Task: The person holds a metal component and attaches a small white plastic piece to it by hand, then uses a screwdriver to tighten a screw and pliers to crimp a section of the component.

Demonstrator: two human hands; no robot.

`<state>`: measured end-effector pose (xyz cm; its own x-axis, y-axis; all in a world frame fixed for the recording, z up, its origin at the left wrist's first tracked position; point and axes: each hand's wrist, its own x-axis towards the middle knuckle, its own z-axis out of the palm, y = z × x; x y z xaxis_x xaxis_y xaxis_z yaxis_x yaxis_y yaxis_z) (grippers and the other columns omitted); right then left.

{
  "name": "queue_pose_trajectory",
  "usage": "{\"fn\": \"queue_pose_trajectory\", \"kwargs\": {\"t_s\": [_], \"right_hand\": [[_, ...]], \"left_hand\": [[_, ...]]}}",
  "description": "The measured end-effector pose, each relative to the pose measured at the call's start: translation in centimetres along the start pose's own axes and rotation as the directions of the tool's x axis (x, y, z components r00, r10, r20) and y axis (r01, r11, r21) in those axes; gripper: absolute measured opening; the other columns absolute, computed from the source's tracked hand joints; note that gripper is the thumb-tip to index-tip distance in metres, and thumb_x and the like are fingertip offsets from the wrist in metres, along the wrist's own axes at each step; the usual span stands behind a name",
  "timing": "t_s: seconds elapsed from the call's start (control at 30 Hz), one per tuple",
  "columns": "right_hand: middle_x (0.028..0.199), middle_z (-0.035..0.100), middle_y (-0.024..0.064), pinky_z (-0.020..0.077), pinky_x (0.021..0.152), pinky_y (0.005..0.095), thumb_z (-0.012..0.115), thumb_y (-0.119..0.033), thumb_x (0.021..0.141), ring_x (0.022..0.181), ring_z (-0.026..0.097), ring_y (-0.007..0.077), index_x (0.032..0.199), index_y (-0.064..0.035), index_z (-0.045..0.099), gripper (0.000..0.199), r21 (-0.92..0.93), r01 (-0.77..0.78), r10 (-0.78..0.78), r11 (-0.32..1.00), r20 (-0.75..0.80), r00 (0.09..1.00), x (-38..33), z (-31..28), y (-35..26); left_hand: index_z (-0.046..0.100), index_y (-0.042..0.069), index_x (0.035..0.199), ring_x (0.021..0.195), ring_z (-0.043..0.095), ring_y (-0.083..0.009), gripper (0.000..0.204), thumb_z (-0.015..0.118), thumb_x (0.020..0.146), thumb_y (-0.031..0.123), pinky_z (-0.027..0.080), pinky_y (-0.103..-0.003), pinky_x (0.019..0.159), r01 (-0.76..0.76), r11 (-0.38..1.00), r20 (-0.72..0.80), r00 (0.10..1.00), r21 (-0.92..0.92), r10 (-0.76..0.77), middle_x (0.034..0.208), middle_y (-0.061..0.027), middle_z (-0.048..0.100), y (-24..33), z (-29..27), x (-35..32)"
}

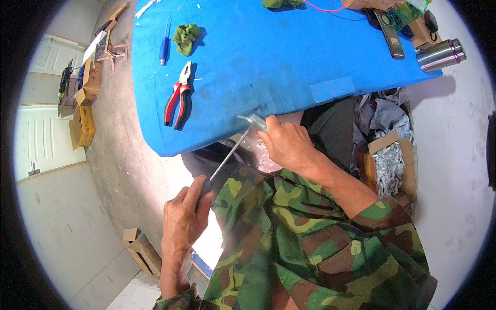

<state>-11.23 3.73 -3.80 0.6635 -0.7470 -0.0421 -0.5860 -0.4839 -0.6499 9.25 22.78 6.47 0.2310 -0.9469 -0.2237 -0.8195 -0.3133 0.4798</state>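
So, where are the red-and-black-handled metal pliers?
In the head view, the pliers lie at left on the blue-covered table, just below the crumpled green cloth.

Blue-covered table (253,57), red-handled pliers (183,82), blue screwdriver (164,49), crumpled green cloth (186,39), steel flask (438,56)

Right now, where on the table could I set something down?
The table has bare room between the pliers and the phone. Crowded: the far right corner, around the phone and steel bottle; the near edge, by the right hand and held screwdriver.

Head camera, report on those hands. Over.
Left hand gripping screwdriver. Right hand pinching small grey part, screwdriver shaft running to it. Pliers clear of both hands.
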Motion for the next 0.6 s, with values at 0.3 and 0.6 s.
{"fn": "queue_pose_trajectory", "kwargs": {"t_s": [0.3,0.6], "right_hand": [[0.072,0.067,0.0269,0.0527,0.065,0.0599,0.065,-0.024,0.101,0.071,0.068,0.0495,0.095,0.003,0.058,0.028,-0.001,-0.055,0.055,0.998,0.061,0.997,0.1,-0.5,-0.4],[0.07,0.067,0.0264,0.0532,0.062,0.0579,0.065,-0.025,0.101,0.068,0.069,0.0483,0.094,0.0034,0.057,0.03,0.044,-0.075,0.071,0.996,0.093,0.993,0.3,-0.6,-0.6]], "left_hand": [[0.066,0.01,0.129,0.067,0.073,-0.0319,0.034,0.073,0.096,0.016,0.057,-0.044,0.058,0.0,1.0,0.017,1.0,0.018,0.0,0.084,-0.0153,0.072,0.0,-0.3,0.2],[0.066,0.009,0.128,0.069,0.073,-0.0338,0.032,0.072,0.097,0.013,0.057,-0.043,0.062,0.031,0.996,0.086,0.996,0.082,-0.038,0.088,-0.0169,0.073,0.6,-1.3,0.7]]}}
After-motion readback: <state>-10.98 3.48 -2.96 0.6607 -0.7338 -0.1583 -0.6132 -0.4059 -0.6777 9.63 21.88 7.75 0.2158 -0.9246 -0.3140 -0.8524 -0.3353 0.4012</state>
